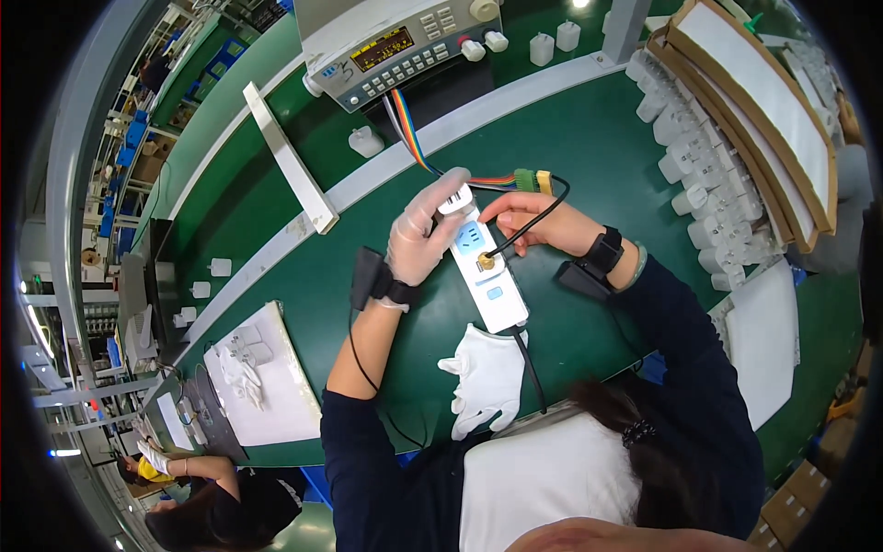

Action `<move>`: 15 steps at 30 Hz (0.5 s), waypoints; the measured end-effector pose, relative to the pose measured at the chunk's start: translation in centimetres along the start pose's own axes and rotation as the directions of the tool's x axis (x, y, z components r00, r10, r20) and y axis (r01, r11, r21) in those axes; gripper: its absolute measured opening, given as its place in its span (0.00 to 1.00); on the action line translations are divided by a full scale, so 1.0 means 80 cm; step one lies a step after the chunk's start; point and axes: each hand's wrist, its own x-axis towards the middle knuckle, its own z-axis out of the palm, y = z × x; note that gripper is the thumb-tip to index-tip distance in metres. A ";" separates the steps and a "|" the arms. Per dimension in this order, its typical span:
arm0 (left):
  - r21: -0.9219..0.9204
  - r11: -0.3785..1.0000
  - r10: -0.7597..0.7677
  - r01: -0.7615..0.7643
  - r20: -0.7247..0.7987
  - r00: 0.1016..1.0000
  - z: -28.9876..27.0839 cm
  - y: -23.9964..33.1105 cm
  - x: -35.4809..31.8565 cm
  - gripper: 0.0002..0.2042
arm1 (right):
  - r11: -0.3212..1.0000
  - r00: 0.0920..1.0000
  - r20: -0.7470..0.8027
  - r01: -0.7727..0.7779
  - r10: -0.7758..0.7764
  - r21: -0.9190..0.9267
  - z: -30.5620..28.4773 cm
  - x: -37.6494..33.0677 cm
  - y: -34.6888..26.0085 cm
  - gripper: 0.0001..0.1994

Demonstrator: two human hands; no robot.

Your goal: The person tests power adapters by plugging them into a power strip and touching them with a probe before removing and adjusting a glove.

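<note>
A white power strip (498, 311) with blue socket faces lies slanted on the green bench. My left hand (416, 241), in a thin translucent glove, closes thumb and fingers round a white charger (456, 199) at the strip's far end. My right hand (544, 224) is bare and sits just right of the strip, its fingers bent and apart, with nothing visible between them. Across it runs a black cable (529, 226), from a yellow connector (544, 181) to a gold-coloured plug (486, 261) on the strip. A green connector (524, 180) with rainbow wires lies beyond.
At the back stands a bench instrument (395, 55) with a lit display. Several white chargers (704, 198) line the right side beside cardboard trays (750, 120). A white glove (489, 373) lies near me. To the left, a white board (276, 386) bears another glove; a co-worker (230, 506) sits beyond.
</note>
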 end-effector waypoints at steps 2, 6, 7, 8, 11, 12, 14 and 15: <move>0.049 0.998 0.038 -0.038 -0.012 0.999 -0.003 -0.002 0.001 0.22 | 1.000 1.000 0.017 -0.002 0.003 -0.030 0.002 0.001 -0.004 0.13; 0.189 0.978 0.107 -0.087 -0.100 0.989 -0.016 0.016 -0.008 0.21 | 0.998 0.998 -0.001 0.068 -0.068 -0.005 0.006 -0.008 -0.006 0.12; 0.241 0.968 0.108 -0.065 -0.167 0.980 -0.024 0.028 -0.015 0.21 | 0.998 0.998 -0.004 0.070 -0.070 -0.008 0.012 -0.010 -0.009 0.12; 0.288 0.957 0.111 -0.040 -0.233 0.966 -0.027 0.033 -0.022 0.21 | 0.962 0.974 0.013 0.224 -0.224 -0.158 0.020 -0.016 -0.013 0.12; -0.165 0.985 0.038 -0.052 -0.085 0.996 -0.009 0.031 -0.047 0.21 | 0.758 0.864 0.142 0.493 -0.482 -0.427 0.047 -0.028 -0.034 0.11; -0.168 0.984 0.035 -0.051 -0.097 0.995 -0.001 0.029 -0.051 0.21 | 0.677 0.863 0.175 0.484 -0.474 -0.555 0.054 -0.030 -0.039 0.11; 0.044 0.989 0.144 -0.144 0.002 0.990 0.015 0.023 -0.054 0.21 | 0.461 0.863 0.238 0.450 -0.446 -0.765 0.065 -0.034 -0.050 0.10; 0.142 0.971 0.187 -0.195 0.067 0.980 0.018 0.023 -0.054 0.22 | 0.464 0.867 0.238 0.445 -0.438 -0.766 0.068 -0.037 -0.054 0.10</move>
